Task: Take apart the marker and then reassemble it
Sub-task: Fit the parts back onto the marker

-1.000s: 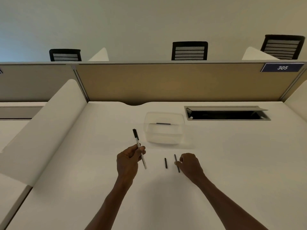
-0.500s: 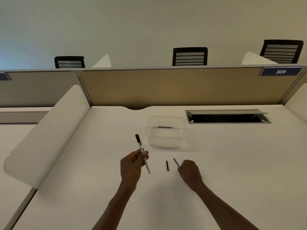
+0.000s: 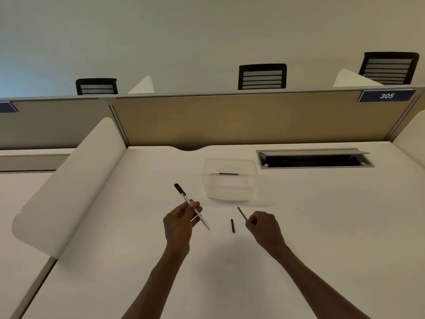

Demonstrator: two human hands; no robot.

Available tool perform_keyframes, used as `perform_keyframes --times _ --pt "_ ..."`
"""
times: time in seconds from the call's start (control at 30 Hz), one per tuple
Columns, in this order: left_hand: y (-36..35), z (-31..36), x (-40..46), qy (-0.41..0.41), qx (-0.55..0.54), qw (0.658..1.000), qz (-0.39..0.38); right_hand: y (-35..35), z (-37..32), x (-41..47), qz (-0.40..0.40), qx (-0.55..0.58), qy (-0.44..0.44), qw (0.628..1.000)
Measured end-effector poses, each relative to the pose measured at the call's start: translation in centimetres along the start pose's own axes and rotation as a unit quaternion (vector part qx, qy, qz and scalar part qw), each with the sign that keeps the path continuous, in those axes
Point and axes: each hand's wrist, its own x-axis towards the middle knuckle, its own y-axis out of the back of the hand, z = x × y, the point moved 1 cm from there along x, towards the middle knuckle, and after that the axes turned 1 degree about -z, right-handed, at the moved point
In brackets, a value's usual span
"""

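Observation:
My left hand [image 3: 179, 223] grips a white marker barrel [image 3: 192, 206] with a black end pointing up and away to the left; its open lower end points down to the right. My right hand [image 3: 264, 227] pinches a thin dark rod [image 3: 242, 213], the ink core, lifted off the desk and slanting up to the left. A short black piece [image 3: 232, 225] lies flat on the white desk [image 3: 322, 226] between the two hands.
A clear plastic tub [image 3: 229, 179] stands just beyond the hands with a dark strip inside it. An open cable slot [image 3: 315, 158] is set in the desk at the back right. A tan partition closes the back, and a white curved divider stands on the left.
My right hand has picked the thin dark rod up off the desk and now holds it raised. The left hand still holds the barrel; the camera has tipped slightly.

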Motion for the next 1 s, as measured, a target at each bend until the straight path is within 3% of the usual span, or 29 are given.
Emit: perform_keyframes --times 0.23,0.4,1.0 --pt "-0.4 0.2 0.2 0.068 -0.132 0.987 0.064 2.5 -4.6 -1.7 0.059 0.135 0.119 0.982" --pt "-0.7 1.0 0.2 0.104 -0.205 0.968 0.097 2.9 -7.3 -3.4 0.048 0.208 0.155 0.965" --pt "-1.5 1.9 -0.3 0.14 -0.244 0.954 0.103 3.8 -9.8 -5.0 0.036 0.201 0.205 0.957"
